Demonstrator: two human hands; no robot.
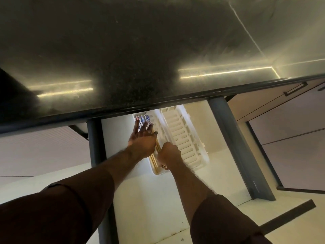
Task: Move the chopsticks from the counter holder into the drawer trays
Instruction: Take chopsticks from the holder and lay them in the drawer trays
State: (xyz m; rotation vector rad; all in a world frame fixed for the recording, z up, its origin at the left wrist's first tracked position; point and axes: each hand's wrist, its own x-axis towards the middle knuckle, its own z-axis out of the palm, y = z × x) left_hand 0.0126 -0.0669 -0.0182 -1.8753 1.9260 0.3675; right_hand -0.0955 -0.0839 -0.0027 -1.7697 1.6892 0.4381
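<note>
A dark speckled stone counter (140, 50) fills the far half of the view, with two bright strips of light reflected on its polished top. Below its near edge, a white drawer (140, 199) with grey metal sides stands pulled open. Pale cabinet fronts with a dark bar handle (295, 88) lie to the right. No writing can be read anywhere.

Inside the drawer sit two long white plastic trays side by side. The right tray with slotted ribs (184, 138) holds nothing that shows. The left tray (156, 170) holds the wooden chopsticks with blue-and-white patterned tops (145, 119), laid lengthwise, tops pointing far under the counter edge.

The left hand (142, 140) lies over the chopsticks with fingers straight and spread, resting on them. The right hand (168, 153) sits just beside it at the near part of the same tray, fingers curled downward around the chopsticks' plain wooden ends. Both forearms reach out of dark sleeves (52, 217).
</note>
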